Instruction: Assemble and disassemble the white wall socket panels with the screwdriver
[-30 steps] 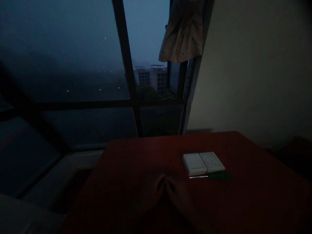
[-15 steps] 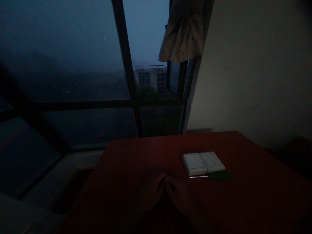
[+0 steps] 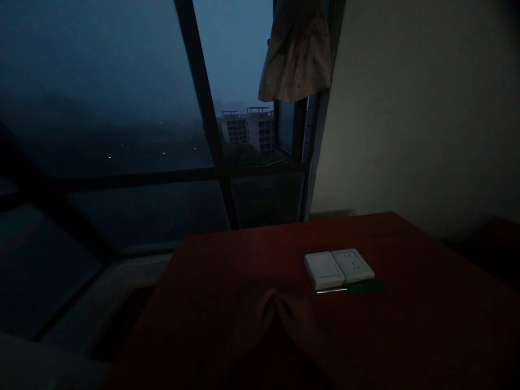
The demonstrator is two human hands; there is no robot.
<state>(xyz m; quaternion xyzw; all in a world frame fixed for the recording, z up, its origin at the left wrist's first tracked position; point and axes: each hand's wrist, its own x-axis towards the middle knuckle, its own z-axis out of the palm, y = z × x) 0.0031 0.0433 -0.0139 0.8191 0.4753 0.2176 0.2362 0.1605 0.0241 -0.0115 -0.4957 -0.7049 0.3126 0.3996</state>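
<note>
The room is very dark. My left hand (image 3: 252,320) and my right hand (image 3: 301,324) lie flat on the red-brown table (image 3: 426,325), fingertips meeting in the middle, holding nothing. To the right of my right hand and a little farther back sit two white plates side by side: a wall switch (image 3: 325,270) and a wall socket (image 3: 357,264). Just in front of them lies a screwdriver (image 3: 364,286) with a dark green handle, its thin metal shaft pointing left.
A large window with dark frames (image 3: 211,135) fills the back and left, with a low sill (image 3: 93,303) beneath it. A pale cloth (image 3: 296,59) hangs at the top by the window's right edge. A plain wall (image 3: 426,119) stands behind the table.
The view has shifted slightly, so everything sits a little left and higher. My hands stay together on the table in the same pose.
</note>
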